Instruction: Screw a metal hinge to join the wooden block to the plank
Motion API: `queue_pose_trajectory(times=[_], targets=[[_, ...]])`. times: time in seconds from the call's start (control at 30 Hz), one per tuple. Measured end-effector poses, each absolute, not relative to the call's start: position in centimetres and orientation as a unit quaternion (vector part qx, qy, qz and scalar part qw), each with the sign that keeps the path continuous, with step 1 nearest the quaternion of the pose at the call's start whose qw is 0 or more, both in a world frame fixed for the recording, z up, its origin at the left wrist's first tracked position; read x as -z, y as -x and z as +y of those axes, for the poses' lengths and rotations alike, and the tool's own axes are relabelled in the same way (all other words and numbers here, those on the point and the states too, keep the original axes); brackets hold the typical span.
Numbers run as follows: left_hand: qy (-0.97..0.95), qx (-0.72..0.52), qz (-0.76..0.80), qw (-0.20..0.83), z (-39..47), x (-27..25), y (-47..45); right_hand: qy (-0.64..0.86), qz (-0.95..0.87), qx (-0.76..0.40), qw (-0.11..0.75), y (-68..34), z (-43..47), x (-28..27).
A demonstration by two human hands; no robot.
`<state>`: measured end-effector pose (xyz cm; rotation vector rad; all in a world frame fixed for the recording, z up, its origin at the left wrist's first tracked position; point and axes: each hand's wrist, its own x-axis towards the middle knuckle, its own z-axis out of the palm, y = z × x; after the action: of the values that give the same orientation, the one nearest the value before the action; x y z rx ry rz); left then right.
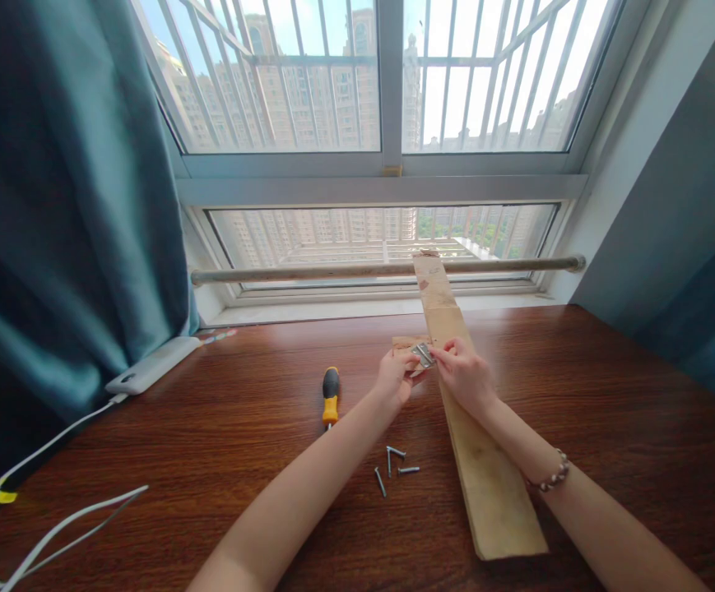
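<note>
A small silver metal hinge (422,355) is pinched between my two hands, over the left edge of a long wooden board (486,460). My left hand (397,374) grips the hinge from the left, its fingers closed. From the right, my right hand (463,374) pinches the hinge's other side, above the board. Just behind the hinge, a short wooden piece (401,341) lies against the board's left side, partly hidden by my left hand. Several screws (389,464) lie loose on the table, nearer to me. Left of my left hand rests a screwdriver (331,396) with a black and yellow handle.
The brown wooden table (239,493) runs up to the window. A metal rail (308,273) crosses before the glass, the board's far end overlapping it in view. At left lie a white power strip (153,366) and its white cable (61,440), beside a blue curtain (73,205).
</note>
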<state>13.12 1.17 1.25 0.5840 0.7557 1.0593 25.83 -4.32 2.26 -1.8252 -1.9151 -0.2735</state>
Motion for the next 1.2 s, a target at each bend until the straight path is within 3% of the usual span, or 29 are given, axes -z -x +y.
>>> queue_pose_trajectory(times=[0.33, 0.87, 1.2], targets=[[-0.264, -0.517, 0.362, 0.729, 1.1, -0.6, -13.6, 0.544, -0.782, 0.203, 0.228, -26.1, -4.4, -2.0], [-0.146, -0.536, 0.282, 0.782, 0.4, -0.5, -14.1, 0.565, -0.762, 0.18, 0.26, -26.5, -4.3, -1.5], [-0.207, -0.514, 0.293, 0.779, -0.6, -0.4, -14.7, 0.558, -0.77, 0.175, 0.256, -26.6, -4.2, -1.4]])
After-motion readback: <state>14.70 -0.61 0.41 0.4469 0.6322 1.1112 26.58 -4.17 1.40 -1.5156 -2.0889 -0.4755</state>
